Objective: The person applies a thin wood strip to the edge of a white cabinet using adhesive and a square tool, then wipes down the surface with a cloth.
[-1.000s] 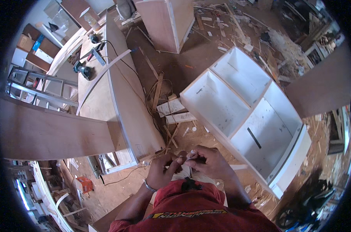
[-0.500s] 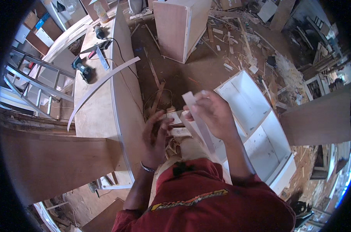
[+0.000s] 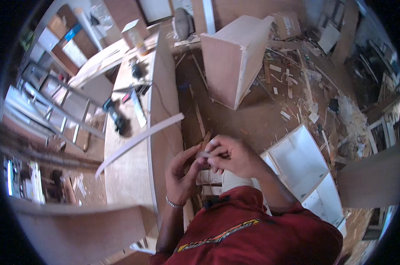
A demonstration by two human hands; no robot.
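My left hand and my right hand meet fingertip to fingertip at waist height, both closed around something small or thin that I cannot make out. A silver bracelet circles my left wrist. Just left of them, a long pale flat strip lies across a plywood bench and past its edges. Farther along the bench are a dark green power tool, a metal blade and a second power tool.
A white-lined open cabinet lies to my right, an upright plywood cabinet stands ahead. Aluminium ladders are at the left, plywood panels at lower left and right, and wood offcuts litter the floor.
Half a second ago my right hand held up a pale strip with my left hand apart; now my hands are together and that strip is out of sight. The view has shifted.
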